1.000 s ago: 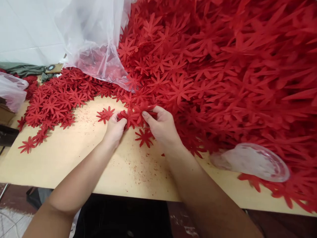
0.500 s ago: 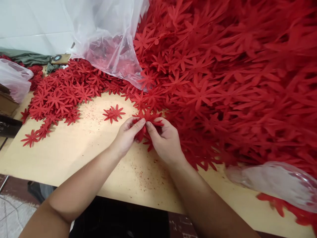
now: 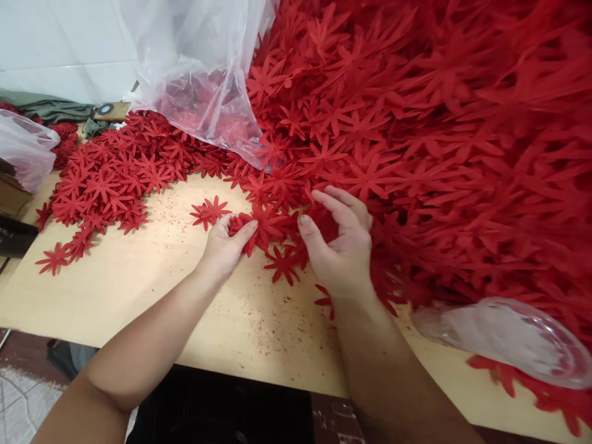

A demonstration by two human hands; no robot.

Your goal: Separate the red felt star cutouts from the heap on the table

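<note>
My left hand (image 3: 226, 245) pinches a red fabric flower cutout (image 3: 264, 225) between thumb and fingers; its long petals stick out to the right, and I cannot tell whether several layers are held. My right hand (image 3: 340, 240) is empty, thumb and fingers spread, at the edge of a large heap of red petal cutouts (image 3: 370, 176). Below and between the hands a loose cutout (image 3: 283, 264) lies on the wooden table (image 3: 152, 296). Another small group of cutouts (image 3: 209, 211) rests just beyond my left hand.
A second pile of red cutouts (image 3: 111, 179) spreads across the table's left side. Behind it hangs a clear plastic bag (image 3: 198, 80). At the right front lies a clear plastic container (image 3: 513, 342) with white stuff. A white plastic bag (image 3: 28, 148) sits far left.
My right hand has let go of the red flower cutout and moved right and up, its fingers spreading. My left hand keeps its hold and has shifted slightly left.
</note>
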